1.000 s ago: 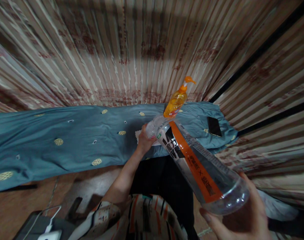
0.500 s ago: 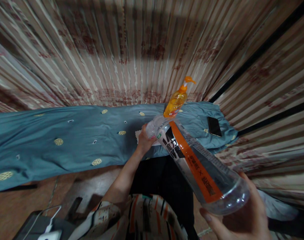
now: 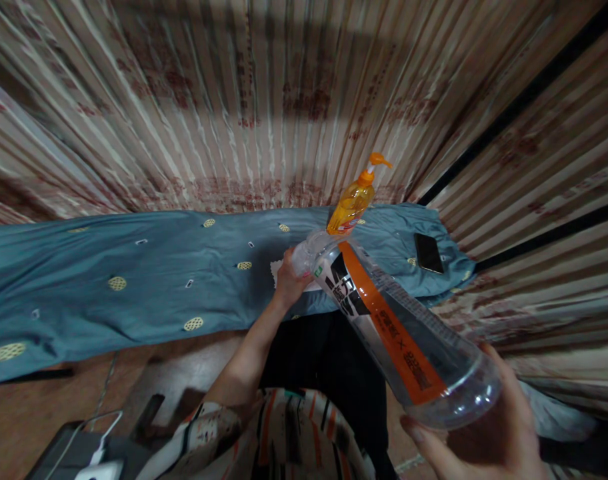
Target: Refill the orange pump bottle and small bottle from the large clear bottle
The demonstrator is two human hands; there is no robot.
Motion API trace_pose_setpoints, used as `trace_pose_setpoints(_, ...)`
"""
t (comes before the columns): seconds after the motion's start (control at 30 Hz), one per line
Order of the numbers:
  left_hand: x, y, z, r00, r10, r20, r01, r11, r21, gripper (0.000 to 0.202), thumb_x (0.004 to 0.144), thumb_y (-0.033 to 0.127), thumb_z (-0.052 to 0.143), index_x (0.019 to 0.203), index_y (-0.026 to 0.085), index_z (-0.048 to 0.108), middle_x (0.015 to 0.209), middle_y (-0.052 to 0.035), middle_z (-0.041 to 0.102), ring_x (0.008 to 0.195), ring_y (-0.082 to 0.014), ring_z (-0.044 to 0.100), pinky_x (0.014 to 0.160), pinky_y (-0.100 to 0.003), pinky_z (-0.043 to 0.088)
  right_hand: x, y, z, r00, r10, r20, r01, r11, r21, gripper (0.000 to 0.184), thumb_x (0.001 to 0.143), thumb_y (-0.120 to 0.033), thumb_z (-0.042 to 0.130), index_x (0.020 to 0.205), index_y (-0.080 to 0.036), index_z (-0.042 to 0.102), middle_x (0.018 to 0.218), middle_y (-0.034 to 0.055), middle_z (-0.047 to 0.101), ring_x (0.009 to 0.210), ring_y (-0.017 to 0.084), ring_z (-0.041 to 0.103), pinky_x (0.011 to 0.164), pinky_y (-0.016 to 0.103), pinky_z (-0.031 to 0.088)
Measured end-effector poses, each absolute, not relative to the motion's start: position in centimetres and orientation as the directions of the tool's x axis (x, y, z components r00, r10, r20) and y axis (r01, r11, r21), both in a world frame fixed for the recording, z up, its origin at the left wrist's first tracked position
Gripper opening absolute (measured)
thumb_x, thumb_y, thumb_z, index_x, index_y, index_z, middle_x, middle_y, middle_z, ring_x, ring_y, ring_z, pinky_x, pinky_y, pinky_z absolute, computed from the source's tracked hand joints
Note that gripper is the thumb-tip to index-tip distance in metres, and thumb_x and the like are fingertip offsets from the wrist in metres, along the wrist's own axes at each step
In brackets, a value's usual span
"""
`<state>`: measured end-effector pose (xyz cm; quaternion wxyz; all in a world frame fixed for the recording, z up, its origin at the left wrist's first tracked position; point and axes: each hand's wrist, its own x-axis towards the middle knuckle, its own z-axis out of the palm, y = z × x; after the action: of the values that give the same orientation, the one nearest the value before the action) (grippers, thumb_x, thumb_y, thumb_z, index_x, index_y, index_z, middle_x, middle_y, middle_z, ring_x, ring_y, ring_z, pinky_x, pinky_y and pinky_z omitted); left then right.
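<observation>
My right hand grips the base of a large clear plastic bottle with a black, white and orange label. The bottle is tilted, its neck pointing away toward the cloth-covered surface. My left hand is closed around the bottle's neck and cap end, over a small white cloth or paper lying on the blue cover. An orange pump dispenser bottle stands just behind the neck of the clear bottle.
A blue patterned cloth covers a long low surface against striped curtains. A dark phone lies on the cloth at the right. Brown floor shows below, with a dark device and a white cable at bottom left.
Almost nothing differs; the bottle's base and my right hand have sunk very slightly.
</observation>
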<state>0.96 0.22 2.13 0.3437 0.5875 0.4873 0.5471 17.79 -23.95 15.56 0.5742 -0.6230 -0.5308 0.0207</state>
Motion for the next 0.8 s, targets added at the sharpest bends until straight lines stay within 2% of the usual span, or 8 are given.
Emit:
trace_pose_setpoints(0.07,0.93,0.17,2.23,-0.072,0.949,0.306,0.203,-0.286,0.936,0.058,0.068,0.029,0.083,0.119,0.021,0.057,0.109,-0.0073,0.072,0.098,-0.0257,0.071,0.088,-0.041,0.058,18.04,-24.10,15.29,0.421,0.693,0.585,0.643,0.228,-0.732,0.101,0.065,-0.031,0.095,0.154,-0.026,0.049,0.127,0.0118,0.070,0.099,0.027,0.072,0.073,0.034,0.064)
trace_pose_setpoints(0.23,0.90,0.11,2.37,-0.075,0.952,0.297,0.206,-0.277,0.939,0.057,0.067,0.026,0.083,0.118,0.021,0.057,0.108,-0.0074,0.072,0.096,-0.0259,0.071,0.086,-0.040,0.058,18.79,-24.59,14.72,0.403,0.743,0.535,0.618,0.210,-0.758,0.105,0.065,-0.026,0.094,0.157,-0.025,0.044,0.135,0.0156,0.068,0.106,0.031,0.074,0.077,0.037,0.067)
trace_pose_setpoints(0.47,0.93,0.20,2.22,-0.078,0.956,0.283,0.194,-0.264,0.945,0.056,0.068,0.028,0.081,0.118,0.022,0.057,0.105,-0.0064,0.072,0.094,-0.0258,0.071,0.085,-0.041,0.058,18.34,-24.24,15.48,0.397,0.719,0.570,0.642,0.226,-0.732,0.100,0.067,-0.028,0.093,0.155,-0.029,0.047,0.132,0.0093,0.068,0.105,0.027,0.072,0.077,0.035,0.066)
trace_pose_setpoints(0.6,0.94,0.18,2.41,-0.073,0.959,0.275,0.196,-0.257,0.946,0.059,0.066,0.028,0.084,0.118,0.022,0.057,0.106,-0.0064,0.073,0.095,-0.0263,0.071,0.085,-0.040,0.058,18.21,-24.24,15.46,0.380,0.742,0.552,0.632,0.227,-0.741,0.103,0.066,-0.028,0.094,0.156,-0.026,0.045,0.129,0.0105,0.070,0.100,0.026,0.074,0.076,0.032,0.065)
trace_pose_setpoints(0.8,0.93,0.15,2.25,-0.069,0.952,0.298,0.200,-0.279,0.939,0.059,0.068,0.029,0.084,0.119,0.022,0.057,0.109,-0.0069,0.072,0.097,-0.0258,0.071,0.087,-0.040,0.058,18.19,-24.35,15.49,0.385,0.712,0.587,0.670,0.221,-0.708,0.102,0.066,-0.030,0.094,0.156,-0.028,0.046,0.129,0.0097,0.069,0.100,0.025,0.073,0.076,0.032,0.064)
